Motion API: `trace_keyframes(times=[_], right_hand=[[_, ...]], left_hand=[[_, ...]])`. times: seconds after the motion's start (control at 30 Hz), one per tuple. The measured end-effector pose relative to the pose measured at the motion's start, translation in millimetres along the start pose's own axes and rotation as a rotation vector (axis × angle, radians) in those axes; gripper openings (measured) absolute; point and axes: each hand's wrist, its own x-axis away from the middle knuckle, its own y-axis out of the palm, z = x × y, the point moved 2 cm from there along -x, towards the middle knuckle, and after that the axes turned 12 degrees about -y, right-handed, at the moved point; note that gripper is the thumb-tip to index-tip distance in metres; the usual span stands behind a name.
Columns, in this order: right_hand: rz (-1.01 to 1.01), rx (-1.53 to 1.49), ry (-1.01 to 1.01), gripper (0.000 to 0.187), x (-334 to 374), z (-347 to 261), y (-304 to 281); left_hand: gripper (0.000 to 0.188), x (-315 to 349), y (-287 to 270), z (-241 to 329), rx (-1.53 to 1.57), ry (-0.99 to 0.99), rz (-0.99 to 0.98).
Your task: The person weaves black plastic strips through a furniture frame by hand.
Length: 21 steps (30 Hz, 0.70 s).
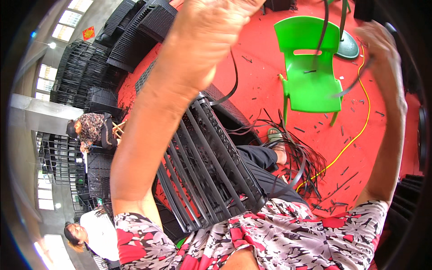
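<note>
The boxy black slatted piece (227, 153) is mid-picture. The left hand (218, 38), top middle, and blurry right hand (381, 47), upper right, are raised; one cannot tell what either holds. The messy heap of thin black strips (310, 164), right of middle, could tangle round the sandalled foot (278, 146) because it lies so close.

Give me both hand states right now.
Left hand: partly out of frame; open or closed can't be told.
Right hand: blurred, near a dark strip; grip can't be told.
</note>
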Motion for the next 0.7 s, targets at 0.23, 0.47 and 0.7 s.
trace_keyframes(times=[0.23, 0.47, 0.7], right_hand=[[-0.507, -0.001, -0.537, 0.008, -107.5, -140.6, 10.6], [-0.67, -0.061, -0.732, 0.014, -115.9, -193.4, -5.9], [-0.734, -0.011, -0.876, 0.008, -104.1, -211.9, -30.2]], left_hand=[[0.039, 10.2, -36.0, -13.5, -0.551, 0.13, 0.08], [0.053, 13.5, -33.4, -48.1, -0.316, -0.435, -0.272], [0.02, 12.9, -41.2, -76.5, 0.147, -0.583, -0.23]])
